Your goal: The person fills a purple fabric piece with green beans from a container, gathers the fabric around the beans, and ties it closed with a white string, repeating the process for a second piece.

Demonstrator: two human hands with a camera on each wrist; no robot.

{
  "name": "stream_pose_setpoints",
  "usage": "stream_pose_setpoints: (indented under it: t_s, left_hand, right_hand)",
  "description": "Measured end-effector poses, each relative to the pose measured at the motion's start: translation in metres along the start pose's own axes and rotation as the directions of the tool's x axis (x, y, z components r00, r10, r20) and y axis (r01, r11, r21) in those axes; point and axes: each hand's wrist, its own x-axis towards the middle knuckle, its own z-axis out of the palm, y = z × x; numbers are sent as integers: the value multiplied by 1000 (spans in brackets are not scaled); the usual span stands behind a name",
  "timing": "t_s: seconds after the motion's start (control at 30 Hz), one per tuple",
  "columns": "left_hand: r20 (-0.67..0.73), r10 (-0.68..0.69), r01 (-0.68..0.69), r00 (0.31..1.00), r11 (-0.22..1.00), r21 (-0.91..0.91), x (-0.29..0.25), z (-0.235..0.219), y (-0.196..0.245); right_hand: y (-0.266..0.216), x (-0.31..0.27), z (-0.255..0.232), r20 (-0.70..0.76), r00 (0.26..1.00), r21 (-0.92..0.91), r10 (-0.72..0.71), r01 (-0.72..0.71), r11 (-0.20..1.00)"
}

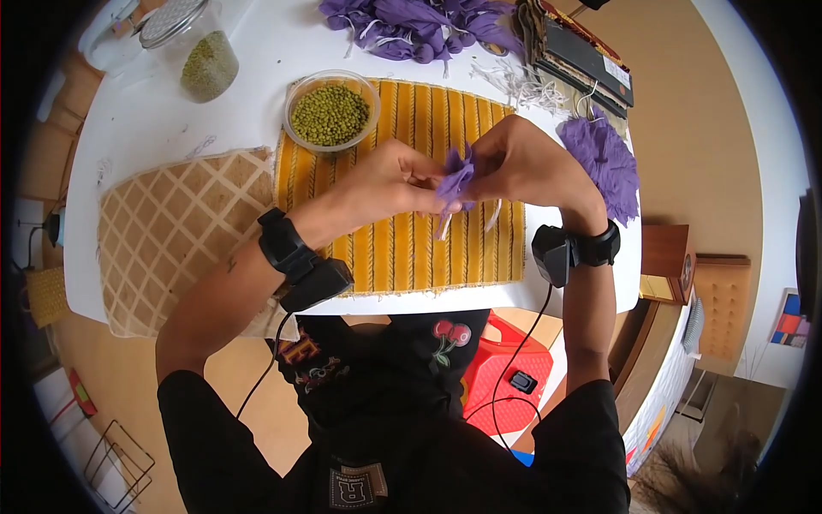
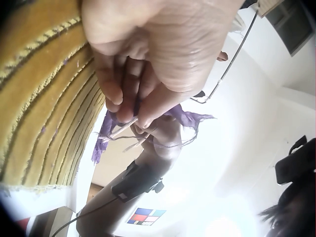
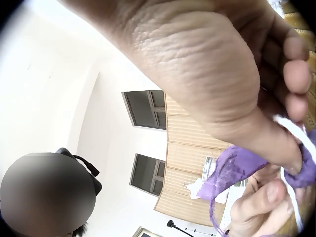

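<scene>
A small piece of thin purple cloth (image 1: 456,176) is held between both hands above the striped yellow mat. My left hand (image 1: 390,180) pinches one side of it between thumb and fingertips. On the other side, my right hand (image 1: 527,163) grips it with bent fingers, its thumb pressing the cloth in the right wrist view. White string (image 3: 298,133) runs across the cloth near that thumb. In the left wrist view, loose purple threads and string ends hang beside the left fingertips (image 2: 126,113). The hands partly hide the cloth.
A clear bowl of green beans (image 1: 331,114) sits on the yellow mat (image 1: 411,257). Left of it lie a tan lattice mat (image 1: 180,231) and a clear jar (image 1: 208,68) partly filled with beans. Purple cloth heaps (image 1: 411,26), white strings (image 1: 522,86) and stacked books (image 1: 582,68) line the far side.
</scene>
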Motion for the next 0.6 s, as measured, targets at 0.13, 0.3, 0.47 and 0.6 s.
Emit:
stream_pose_setpoints:
  t_s: [0.13,0.3,0.47,0.6]
  left_hand:
    - [4,-32,32,999,997,66,2,-4,1]
    - [16,-47,46,999,998,46,1,-7,4]
    - [52,-32,36,998,997,-68,3,-11,-6]
    - [58,-48,53,997,995,-89,3,-13,-7]
  right_hand:
    - [3,1,3,-13,1000,50,8,-7,999]
    - [10,-2,3,-9,1000,60,-1,2,998]
    - [17,-1,7,4,1000,106,26,-26,994]
    - [21,-2,4,10,1000,122,-26,24,992]
